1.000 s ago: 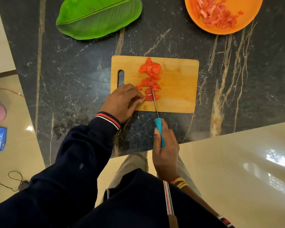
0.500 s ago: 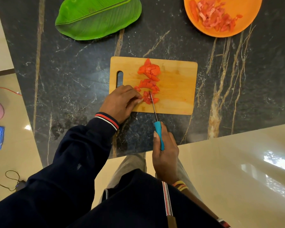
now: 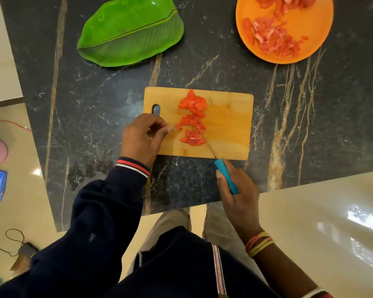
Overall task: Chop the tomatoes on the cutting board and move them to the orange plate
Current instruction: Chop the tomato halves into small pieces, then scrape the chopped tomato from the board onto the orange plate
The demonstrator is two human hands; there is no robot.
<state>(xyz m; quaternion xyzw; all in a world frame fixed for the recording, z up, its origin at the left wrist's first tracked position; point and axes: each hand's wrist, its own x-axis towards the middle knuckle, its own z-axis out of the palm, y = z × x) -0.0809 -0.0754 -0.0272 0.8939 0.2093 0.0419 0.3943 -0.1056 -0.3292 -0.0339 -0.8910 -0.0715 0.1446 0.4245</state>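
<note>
A wooden cutting board (image 3: pixel 230 123) lies on the dark marble counter with several chopped red tomato pieces (image 3: pixel 193 119) in a line down its middle. My left hand (image 3: pixel 143 138) rests at the board's left edge, its fingertips pinching a small tomato piece (image 3: pixel 177 127). My right hand (image 3: pixel 237 190) grips the blue handle of a knife (image 3: pixel 225 176); the thin blade slants up-left and its tip sits among the pieces. The orange plate (image 3: pixel 310 33) at the far right holds a heap of chopped tomato.
A green banana-leaf-shaped plate (image 3: pixel 131 33) lies at the far left of the counter (image 3: pixel 95 104). The counter's near edge runs just below my hands. A glossy cream floor lies to the right, with a cable and small items on the floor at left.
My left hand moved up from the lowest pile to a small piece higher on the board. The knife swung from nearly upright to a slant, blade tip beside the middle pieces.
</note>
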